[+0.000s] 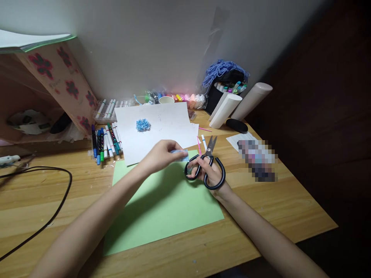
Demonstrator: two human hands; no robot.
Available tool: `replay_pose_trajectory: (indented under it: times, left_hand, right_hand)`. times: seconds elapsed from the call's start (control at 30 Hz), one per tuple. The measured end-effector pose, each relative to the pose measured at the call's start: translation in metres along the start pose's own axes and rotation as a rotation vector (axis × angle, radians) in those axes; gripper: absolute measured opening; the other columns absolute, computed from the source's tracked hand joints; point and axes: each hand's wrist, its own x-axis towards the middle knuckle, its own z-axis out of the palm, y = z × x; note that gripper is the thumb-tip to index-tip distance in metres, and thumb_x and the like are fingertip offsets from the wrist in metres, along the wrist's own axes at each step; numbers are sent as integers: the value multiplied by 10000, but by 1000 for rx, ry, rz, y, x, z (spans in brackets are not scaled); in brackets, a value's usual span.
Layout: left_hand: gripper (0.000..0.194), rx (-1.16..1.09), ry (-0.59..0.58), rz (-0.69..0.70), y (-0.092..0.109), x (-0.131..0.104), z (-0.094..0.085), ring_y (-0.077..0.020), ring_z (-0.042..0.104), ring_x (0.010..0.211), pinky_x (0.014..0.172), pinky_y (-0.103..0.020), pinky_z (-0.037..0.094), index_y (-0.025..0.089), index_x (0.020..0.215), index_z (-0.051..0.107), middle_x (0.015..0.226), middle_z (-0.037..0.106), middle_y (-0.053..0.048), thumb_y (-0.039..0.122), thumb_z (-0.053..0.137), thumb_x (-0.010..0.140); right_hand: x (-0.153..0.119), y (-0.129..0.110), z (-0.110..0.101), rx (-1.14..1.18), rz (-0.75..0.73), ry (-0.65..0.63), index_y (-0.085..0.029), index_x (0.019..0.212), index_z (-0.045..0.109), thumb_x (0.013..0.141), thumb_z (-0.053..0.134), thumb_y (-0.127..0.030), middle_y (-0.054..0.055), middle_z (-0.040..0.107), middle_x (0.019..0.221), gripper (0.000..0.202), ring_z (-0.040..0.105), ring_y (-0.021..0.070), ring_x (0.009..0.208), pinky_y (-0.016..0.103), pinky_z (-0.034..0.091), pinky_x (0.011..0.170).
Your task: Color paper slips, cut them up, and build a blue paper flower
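My left hand (166, 154) pinches a small light-blue piece (182, 155) above the green sheet (171, 216). Black-handled scissors (211, 148) are in my right hand (207, 172), with my fingers through and around the loops and the blades pointing up and away. The blue piece is close to the left handle loop; whether they touch is unclear. Behind my left hand, a clump of blue shreds (143, 125) lies on white paper (171, 116), which overlaps the green sheet.
Markers (106, 141) lie at the left beside a clear case (111, 109). A black pen holder (216, 96) with blue yarn (223, 71) and white cylinders (226, 112) stand back right. A black cable (68, 189) curves at left.
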Motion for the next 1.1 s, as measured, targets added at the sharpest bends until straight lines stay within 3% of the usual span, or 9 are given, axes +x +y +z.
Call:
replay_pose_trajectory:
  times: [0.07, 0.2, 0.4, 0.6, 0.77, 0.83, 0.93, 1.03, 1.1]
  left_hand:
    - [235, 21, -44, -2, -7, 2, 11, -124, 537, 643, 607, -255, 387, 133, 720, 639, 703, 642, -35, 365, 674, 706]
    - [255, -16, -96, 12, -16, 4, 20, -132, 546, 661, 620, -257, 391, 134, 717, 632, 707, 643, -31, 384, 679, 702]
    - [284, -79, -166, -1, -18, 6, 20, -116, 524, 633, 595, -243, 365, 137, 719, 627, 688, 626, -16, 410, 697, 690]
    - [234, -50, -124, -17, -12, 5, 14, -112, 523, 627, 630, -249, 400, 144, 751, 613, 675, 607, -3, 373, 656, 732]
    - [219, -59, -81, 21, -8, 6, 10, -114, 527, 617, 631, -257, 420, 145, 718, 618, 654, 607, -8, 361, 635, 746]
    - [233, -59, -30, 33, -7, 7, 4, -113, 532, 614, 633, -260, 427, 143, 719, 624, 653, 613, -12, 374, 637, 745]
    - [265, -60, 110, 48, -2, 7, -8, -111, 535, 601, 631, -261, 433, 137, 708, 623, 639, 612, -11, 396, 677, 709]
    - [310, -51, 272, 89, 5, 5, -20, -117, 540, 597, 620, -259, 434, 136, 690, 611, 623, 616, -13, 428, 713, 677]
    - [313, -43, 340, 121, 9, 3, -23, -122, 553, 614, 620, -255, 434, 136, 703, 612, 643, 629, -19, 435, 704, 694]
  right_hand:
    - [5, 4, -3, -81, -99, 72, -180, 753, 497, 617, 783, -481, -1, 657, 742, 437, 573, 88, 463, 303, 579, 542]
    - [9, 6, -6, -131, -123, 77, -182, 719, 490, 515, 848, -413, -22, 648, 719, 473, 562, 75, 418, 288, 580, 486]
    - [7, 6, -2, -127, -139, 66, -180, 709, 504, 534, 842, -329, -54, 609, 682, 408, 581, 76, 434, 274, 592, 501]
    - [13, 7, -11, -97, -236, 164, -178, 728, 504, 540, 842, -327, -53, 577, 699, 415, 583, 80, 438, 278, 592, 493]
    - [10, 4, -9, -93, -217, 179, -184, 742, 502, 567, 830, -331, -28, 601, 712, 400, 584, 97, 472, 297, 589, 527]
    - [5, 2, -3, -77, -159, 128, -185, 735, 489, 612, 797, -384, -15, 625, 682, 387, 559, 93, 452, 283, 570, 506]
    - [-4, 2, 5, 1, 14, -87, -183, 735, 481, 703, 613, -637, 7, 623, 590, 474, 512, 100, 394, 297, 537, 469]
    - [-14, 8, 9, 49, 134, -355, -179, 779, 492, 623, 384, -877, 13, 586, 557, 724, 528, 136, 424, 372, 540, 532]
    - [-20, 14, 11, 2, 154, -456, -181, 811, 491, 555, 354, -924, 5, 565, 581, 798, 536, 143, 464, 400, 540, 592]
